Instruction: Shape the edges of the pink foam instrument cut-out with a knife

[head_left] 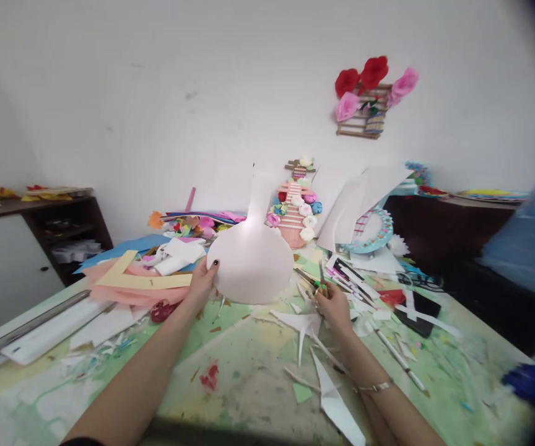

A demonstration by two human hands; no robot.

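My left hand (204, 280) grips the left edge of a white card cutout (251, 266), its thumb with a dark nail lying on the near face. The cutout has a wide rounded body and a narrow neck rising from its top, and it stands roughly upright above the table. To the right of it, my right hand (333, 303) is closed around a pair of scissors (316, 284) with dark, green-marked handles. The scissor blades are spread apart and point up and left, near the cutout's right edge. White paper offcuts (298, 322) lie below, between my forearms.
Pens (348, 282), a black flat object (418, 313) and paper strips lie at the right. Yellow and pink paper (142, 282) and a long metal ruler (35, 322) lie at the left. A flower-decorated guitar shape (295, 214) and curled white sheet (353, 204) stand behind.
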